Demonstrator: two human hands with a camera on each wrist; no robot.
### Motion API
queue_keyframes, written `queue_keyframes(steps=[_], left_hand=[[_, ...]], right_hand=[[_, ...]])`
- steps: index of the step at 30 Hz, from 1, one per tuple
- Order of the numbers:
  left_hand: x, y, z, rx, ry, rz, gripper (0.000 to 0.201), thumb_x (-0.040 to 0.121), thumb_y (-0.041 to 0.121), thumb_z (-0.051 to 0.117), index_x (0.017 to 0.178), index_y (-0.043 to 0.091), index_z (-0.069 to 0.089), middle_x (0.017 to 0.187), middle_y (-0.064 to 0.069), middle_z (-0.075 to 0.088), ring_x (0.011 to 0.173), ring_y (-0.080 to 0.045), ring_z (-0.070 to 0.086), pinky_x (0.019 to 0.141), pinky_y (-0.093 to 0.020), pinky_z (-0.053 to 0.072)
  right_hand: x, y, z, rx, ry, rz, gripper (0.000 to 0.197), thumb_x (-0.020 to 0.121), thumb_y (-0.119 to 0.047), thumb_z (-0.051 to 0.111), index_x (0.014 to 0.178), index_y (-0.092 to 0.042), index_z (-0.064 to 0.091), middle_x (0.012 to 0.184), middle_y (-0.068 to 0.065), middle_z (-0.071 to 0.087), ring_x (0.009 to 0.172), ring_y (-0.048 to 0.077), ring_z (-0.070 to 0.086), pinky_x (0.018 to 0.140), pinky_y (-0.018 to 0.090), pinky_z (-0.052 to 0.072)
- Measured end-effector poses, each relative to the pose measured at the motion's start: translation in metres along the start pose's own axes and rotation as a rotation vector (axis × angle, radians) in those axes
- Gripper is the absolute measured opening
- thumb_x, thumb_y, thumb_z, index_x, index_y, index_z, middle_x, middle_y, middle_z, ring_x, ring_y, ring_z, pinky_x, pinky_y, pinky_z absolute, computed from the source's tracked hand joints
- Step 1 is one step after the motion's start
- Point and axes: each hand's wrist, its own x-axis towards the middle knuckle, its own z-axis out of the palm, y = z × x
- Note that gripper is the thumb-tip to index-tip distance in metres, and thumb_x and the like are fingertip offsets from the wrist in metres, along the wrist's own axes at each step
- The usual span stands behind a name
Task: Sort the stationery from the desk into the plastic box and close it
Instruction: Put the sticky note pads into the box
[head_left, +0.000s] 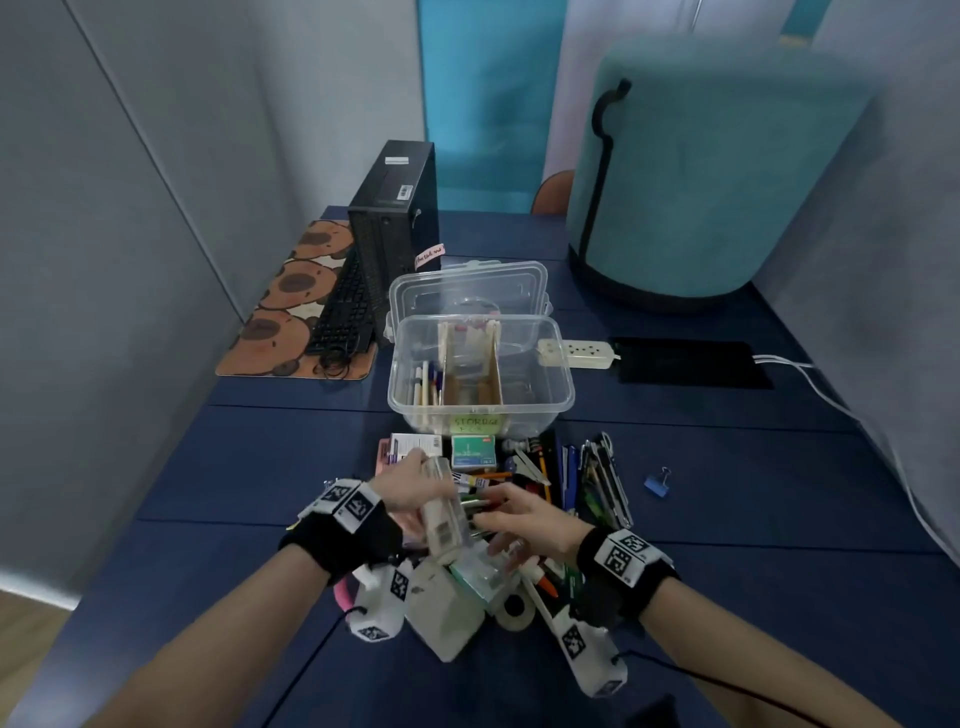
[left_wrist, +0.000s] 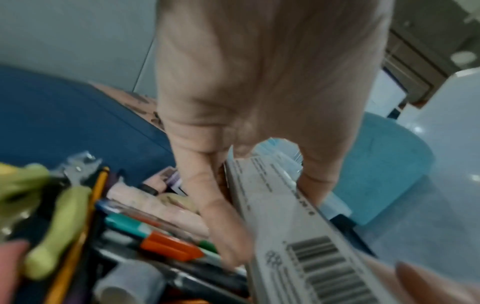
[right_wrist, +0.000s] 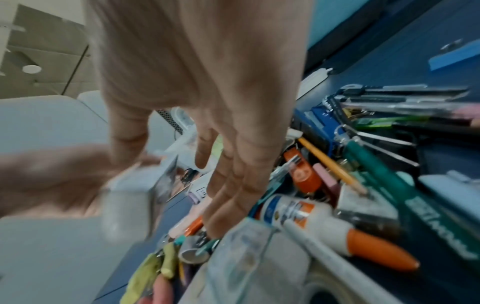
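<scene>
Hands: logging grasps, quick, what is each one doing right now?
Left hand: gripping a slim white barcoded box.
Right hand: open, fingers straight over the stationery pile, holding nothing.

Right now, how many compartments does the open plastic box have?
3 in the plastic box: left compartment holding pens, narrow middle compartment between cardboard dividers, right compartment, contents unclear.

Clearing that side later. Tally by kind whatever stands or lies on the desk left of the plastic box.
Computer tower: 1
Keyboard, leaning on the tower: 1
Desk mat: 1
Total: 3
</scene>
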Motion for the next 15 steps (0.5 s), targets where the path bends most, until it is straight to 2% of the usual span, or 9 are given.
queue_keyframes(steps=[2,4,5,7,8,10,12,13,15], left_hand=[[-0.001,0.014,0.004,-0.302,-0.010,-0.015,0.056,0.082,0.023,0.073,0.122,0.009,0.037,0.124,-0.017,0.053,0.088,-0.026,0.064,0.064,-0.040,0.059],[-0.003,0.025,0.012,-0.561,-0.059,-0.008,0.057,0.082,0.012,0.073,0.123,0.009,0.035,0.123,-0.021,0.053,0.090,-0.032,0.066,0.061,-0.042,0.060],[-0.002,0.028,0.016,-0.601,-0.070,0.011,0.056,0.084,0.015,0.072,0.125,0.009,0.035,0.123,-0.021,0.055,0.092,-0.033,0.067,0.064,-0.044,0.061],[-0.001,0.027,0.022,-0.609,-0.050,0.035,0.048,0.090,0.031,0.065,0.125,0.013,0.037,0.119,-0.018,0.059,0.090,-0.032,0.070,0.072,-0.046,0.060],[-0.003,0.025,0.024,-0.564,-0.004,0.023,0.041,0.093,0.038,0.058,0.122,0.015,0.040,0.114,-0.016,0.062,0.085,-0.031,0.072,0.072,-0.045,0.060],[0.000,0.009,0.029,-0.344,0.105,0.003,0.028,0.097,0.033,0.046,0.116,0.014,0.049,0.096,-0.010,0.065,0.073,-0.027,0.071,0.066,-0.040,0.060],[0.000,-0.013,0.035,0.056,0.051,0.015,0.027,0.092,0.031,0.047,0.115,0.019,0.054,0.082,-0.003,0.064,0.068,-0.020,0.067,0.063,-0.034,0.059],[-0.003,-0.022,0.038,0.303,-0.024,-0.009,0.029,0.087,0.039,0.052,0.113,0.027,0.051,0.081,0.000,0.063,0.071,-0.018,0.067,0.064,-0.031,0.058],[-0.009,-0.037,0.050,0.637,-0.108,-0.097,0.060,0.074,0.058,0.063,0.120,0.023,0.045,0.099,0.000,0.061,0.092,-0.020,0.064,0.077,-0.032,0.055]], right_hand=[[-0.001,-0.005,0.011,0.077,-0.069,0.007,0.044,0.089,-0.030,0.066,0.126,-0.029,0.042,0.112,0.006,0.061,0.089,0.023,0.064,0.065,0.033,0.055],[0.000,-0.006,0.016,0.179,-0.009,-0.036,0.036,0.092,-0.025,0.062,0.123,-0.025,0.044,0.107,0.007,0.061,0.085,0.025,0.064,0.061,0.032,0.055],[0.002,-0.005,0.015,0.221,0.042,-0.053,0.032,0.093,-0.023,0.060,0.121,-0.021,0.045,0.104,0.008,0.061,0.080,0.024,0.064,0.060,0.032,0.054],[0.003,-0.003,0.006,0.280,0.099,-0.060,0.033,0.096,-0.021,0.056,0.125,-0.014,0.045,0.102,0.011,0.060,0.075,0.023,0.062,0.058,0.032,0.051],[0.003,-0.002,0.000,0.299,0.106,-0.052,0.035,0.096,-0.021,0.055,0.128,-0.013,0.044,0.103,0.012,0.059,0.076,0.024,0.062,0.059,0.032,0.051],[0.002,0.001,-0.013,0.326,0.112,-0.016,0.036,0.096,-0.020,0.055,0.131,-0.017,0.045,0.108,0.014,0.059,0.080,0.027,0.062,0.063,0.035,0.050],[0.001,0.007,-0.023,0.345,0.128,0.026,0.034,0.096,-0.020,0.056,0.129,-0.021,0.046,0.111,0.015,0.059,0.087,0.030,0.061,0.068,0.037,0.051],[0.001,0.010,-0.027,0.347,0.135,0.042,0.033,0.096,-0.020,0.056,0.128,-0.022,0.047,0.111,0.016,0.059,0.089,0.030,0.061,0.069,0.037,0.050],[0.003,0.017,-0.028,0.351,0.144,0.061,0.036,0.095,-0.021,0.057,0.129,-0.019,0.046,0.112,0.017,0.059,0.089,0.029,0.062,0.068,0.036,0.051]])
